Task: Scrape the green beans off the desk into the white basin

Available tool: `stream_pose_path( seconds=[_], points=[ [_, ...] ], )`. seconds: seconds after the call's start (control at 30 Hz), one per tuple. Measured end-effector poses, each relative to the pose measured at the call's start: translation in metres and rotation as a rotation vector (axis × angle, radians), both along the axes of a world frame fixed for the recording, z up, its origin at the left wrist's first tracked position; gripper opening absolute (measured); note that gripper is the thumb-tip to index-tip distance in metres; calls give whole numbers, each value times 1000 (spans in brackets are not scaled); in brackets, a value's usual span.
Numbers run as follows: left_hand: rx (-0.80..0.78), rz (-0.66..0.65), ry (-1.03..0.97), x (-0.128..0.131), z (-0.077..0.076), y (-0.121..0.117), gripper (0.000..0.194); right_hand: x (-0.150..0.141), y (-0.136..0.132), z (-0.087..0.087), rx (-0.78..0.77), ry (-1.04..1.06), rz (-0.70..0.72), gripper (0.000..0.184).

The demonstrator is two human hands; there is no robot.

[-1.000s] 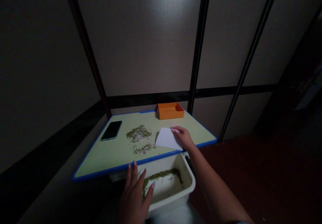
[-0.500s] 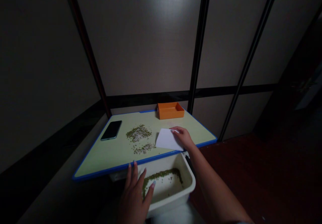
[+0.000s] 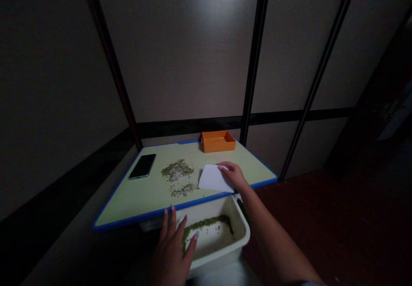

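My right hand (image 3: 232,175) pinches the upper right corner of a white sheet of paper (image 3: 212,178), which is tilted over the table's front edge. Just left of the paper lies a small scatter of green and pale grains (image 3: 183,189), with a larger pile of green and pale grains (image 3: 177,170) behind it. My left hand (image 3: 175,247) is spread over the left side of a white plastic tub (image 3: 243,234), fingers apart and holding nothing. Green grains (image 3: 206,223) line the tub's far inner side; my left hand hides part of its floor.
The pale yellow table (image 3: 135,200) has a blue edge, and the tub sits below its front. A dark-screened phone (image 3: 143,166) lies at the left. An orange open box (image 3: 219,142) stands at the back, near the panelled wall (image 3: 193,63).
The paper in my right hand has shifted very slightly left. My left hand, the grain piles and the tub look the same.
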State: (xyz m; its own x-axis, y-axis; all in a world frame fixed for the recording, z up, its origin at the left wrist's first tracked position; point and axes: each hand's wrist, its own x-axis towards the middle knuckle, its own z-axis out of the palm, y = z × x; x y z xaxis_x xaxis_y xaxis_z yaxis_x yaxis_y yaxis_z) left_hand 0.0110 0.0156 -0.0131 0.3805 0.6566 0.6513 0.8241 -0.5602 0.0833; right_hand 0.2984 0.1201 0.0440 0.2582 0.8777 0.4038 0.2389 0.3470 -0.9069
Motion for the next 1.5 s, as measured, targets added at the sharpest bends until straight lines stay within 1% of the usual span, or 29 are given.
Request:
stream_pose_path(
  seconds=[0.3, 0.47, 0.63, 1.0, 1.2, 1.5],
  points=[
    [37, -1, 13, 1, 0, 0, 39, 0, 10, -5, 18, -28, -7, 27],
    [48, 7, 27, 1, 2, -2, 40, 0, 14, -4, 35, -41, 41, 26],
    [34, 6, 33, 0, 3, -2, 39, 1, 17, -4, 42, -69, 53, 25],
    [13, 8, -5, 1, 1, -1, 40, 1, 14, -3, 45, -42, 30, 24],
    [4, 6, -3, 1, 1, -1, 40, 1, 14, -4, 49, -3, 38, 25],
    [-29, 7, -10, 0, -2, -1, 40, 0, 14, -3, 41, -8, 51, 26]
  ],
)
